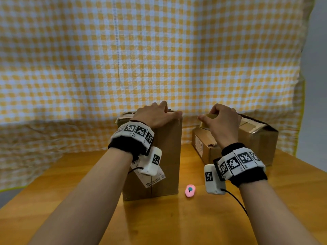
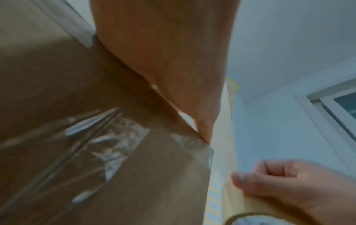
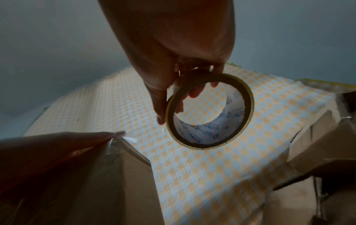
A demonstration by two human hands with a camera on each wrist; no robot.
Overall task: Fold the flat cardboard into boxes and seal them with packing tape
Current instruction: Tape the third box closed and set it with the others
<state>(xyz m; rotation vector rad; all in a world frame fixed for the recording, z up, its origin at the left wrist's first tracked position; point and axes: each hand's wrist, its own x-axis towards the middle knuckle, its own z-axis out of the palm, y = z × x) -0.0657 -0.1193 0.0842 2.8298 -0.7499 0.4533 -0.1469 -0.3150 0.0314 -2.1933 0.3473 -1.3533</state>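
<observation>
Tall box: we see a tall cardboard box [image 1: 159,156] standing upright on the wooden bench [image 1: 177,223]; we take it as our landmark.
Left hand: our left hand [image 1: 155,114] lies on the top of the tall box, fingers stretched flat and pressing at its right top edge, gripping nothing.
Right hand: our right hand [image 1: 221,121] is in the air just right of the tall box top, fingers curled round the tape roll [image 3: 210,111].
Tape strip: in the right wrist view a clear strip [image 3: 129,139] shows at the box corner under the left fingertips [image 3: 115,134]; whether it reaches the roll we cannot tell.
Old tape: wrinkled clear tape [image 2: 115,146] sticks on the box side.
Writing: the inside of the roll core has blue and red printed logos, too small for us to read; a white shipping label [image 1: 152,177] on the front of the tall box is partly hidden and blurred.
Second box: a lower cardboard box [image 1: 247,138] stands right of the tall box, apart from it, with a small label on its left side, not readable.
Pink thing: a small pink object [image 1: 190,190] lies on the bench just right of the tall box foot.
Open room: bare bench lies in front of the tall box and to its left.
Backdrop: a yellow checked cloth [image 1: 159,50] hangs behind the tall box.
</observation>
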